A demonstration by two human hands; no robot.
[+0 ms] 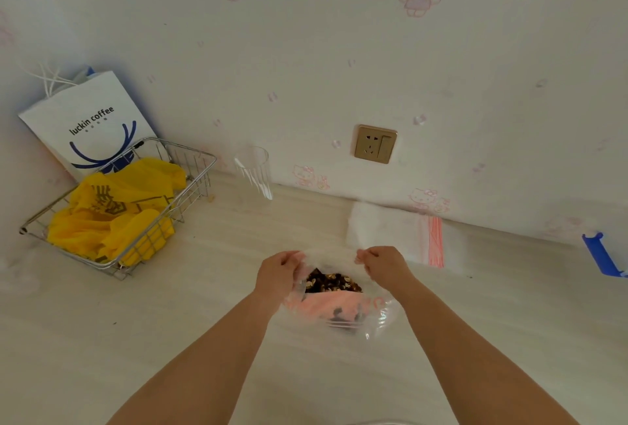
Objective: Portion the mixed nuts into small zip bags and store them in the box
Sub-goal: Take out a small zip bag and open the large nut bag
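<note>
A clear plastic bag (377, 314) with pink print lies on the pale table, its mouth pulled wide. Dark and tan mixed nuts (331, 282) show inside it. My left hand (278, 271) pinches the left side of the bag's rim and my right hand (384, 263) pinches the right side, holding the mouth apart. A flat stack of small zip bags (404, 237) with a red-striped edge lies just behind my right hand, against the wall. No box is clearly visible.
A wire basket (193, 166) with yellow plastic bags stands at the left, a white Luckin Coffee paper bag (85, 119) behind it. A clear cup (255, 170) stands by the wall. A wall socket (374, 143) and a blue object (599, 254) sit to the right.
</note>
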